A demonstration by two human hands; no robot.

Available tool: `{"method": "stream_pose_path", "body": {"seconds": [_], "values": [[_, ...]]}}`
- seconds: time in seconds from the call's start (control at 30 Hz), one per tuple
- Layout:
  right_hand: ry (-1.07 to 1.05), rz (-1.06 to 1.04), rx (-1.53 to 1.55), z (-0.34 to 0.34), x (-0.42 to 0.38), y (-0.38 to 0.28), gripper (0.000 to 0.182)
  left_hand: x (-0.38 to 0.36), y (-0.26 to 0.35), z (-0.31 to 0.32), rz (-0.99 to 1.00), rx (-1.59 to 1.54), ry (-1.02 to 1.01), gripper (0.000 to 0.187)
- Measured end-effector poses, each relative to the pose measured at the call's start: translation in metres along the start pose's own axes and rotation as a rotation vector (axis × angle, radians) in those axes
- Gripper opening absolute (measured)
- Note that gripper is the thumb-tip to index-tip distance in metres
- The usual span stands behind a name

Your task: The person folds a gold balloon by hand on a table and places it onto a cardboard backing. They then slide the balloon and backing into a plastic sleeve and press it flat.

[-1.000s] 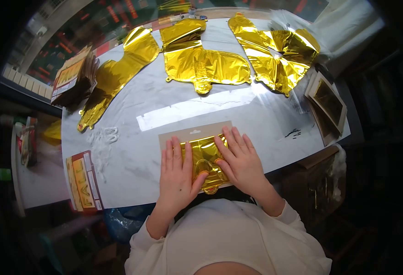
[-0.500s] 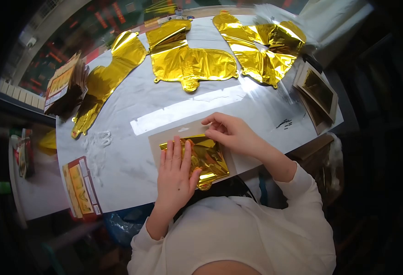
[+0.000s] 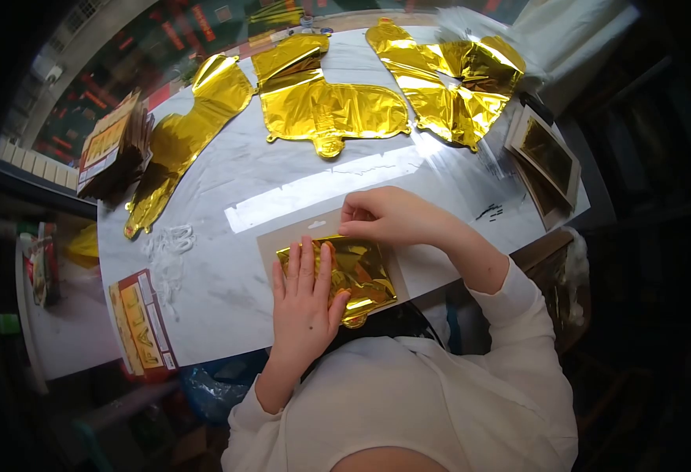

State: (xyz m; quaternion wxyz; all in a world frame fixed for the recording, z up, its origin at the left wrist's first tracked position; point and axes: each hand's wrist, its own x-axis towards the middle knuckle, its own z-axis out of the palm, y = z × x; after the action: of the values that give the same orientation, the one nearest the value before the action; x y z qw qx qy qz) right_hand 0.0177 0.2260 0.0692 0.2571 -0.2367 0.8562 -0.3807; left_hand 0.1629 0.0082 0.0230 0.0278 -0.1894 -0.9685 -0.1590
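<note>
A folded gold foil piece point(image 3: 363, 271) lies on a grey-brown card point(image 3: 286, 235) with a hang hole, at the table's near edge. Its rounded tab pokes out past the card's lower side. My left hand point(image 3: 302, 303) rests flat over the left part of the foil, fingers spread and pointing away from me. At the upper edge of the foil and card is my right hand point(image 3: 392, 218), its thumb and index finger pinched together. Whether anything is between those fingertips is too small to make out.
Gold foil balloons point(image 3: 333, 110) lie flat along the back of the white table point(image 3: 227, 291). Packaged cards are stacked at back left point(image 3: 109, 149), with another package point(image 3: 141, 322) at front left. Card frames point(image 3: 546, 157) stand at right. Thin white strands point(image 3: 171, 248) lie left.
My right hand has moved slightly left and up along the foil's upper edge, and its fingers have closed into a pinch. My left hand stays flat on the foil.
</note>
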Motion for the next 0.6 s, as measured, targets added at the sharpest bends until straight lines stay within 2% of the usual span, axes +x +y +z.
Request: {"method": "stream_pose_path", "body": {"seconds": [0.03, 0.1, 0.2, 0.43, 0.5, 0.53, 0.6], "values": [[0.003, 0.002, 0.001, -0.002, 0.005, -0.002, 0.037, 0.000, 0.000, 0.000, 0.001, -0.003, 0.003, 0.074], [-0.170, 0.042, -0.137, -0.006, 0.016, -0.005, 0.035, 0.000, 0.000, 0.000, 0.005, -0.005, 0.002, 0.074], [-0.262, 0.060, -0.259, -0.009, 0.026, -0.005, 0.036, 0.001, 0.000, 0.000, 0.004, 0.014, -0.006, 0.073], [-0.165, 0.018, -0.368, -0.005, 0.023, -0.012, 0.028, 0.001, 0.003, -0.001, -0.026, -0.034, -0.026, 0.070], [0.202, -0.116, -0.725, 0.007, 0.010, -0.017, 0.038, 0.001, 0.002, 0.000, -0.028, -0.059, -0.014, 0.070], [0.200, -0.117, -0.727, 0.018, 0.003, -0.015, 0.038, 0.001, 0.001, 0.000, -0.019, -0.061, -0.006, 0.069], [0.472, -0.474, -0.626, 0.047, -0.018, -0.004, 0.061, 0.000, 0.000, 0.001, -0.023, -0.065, 0.002, 0.069]]}}
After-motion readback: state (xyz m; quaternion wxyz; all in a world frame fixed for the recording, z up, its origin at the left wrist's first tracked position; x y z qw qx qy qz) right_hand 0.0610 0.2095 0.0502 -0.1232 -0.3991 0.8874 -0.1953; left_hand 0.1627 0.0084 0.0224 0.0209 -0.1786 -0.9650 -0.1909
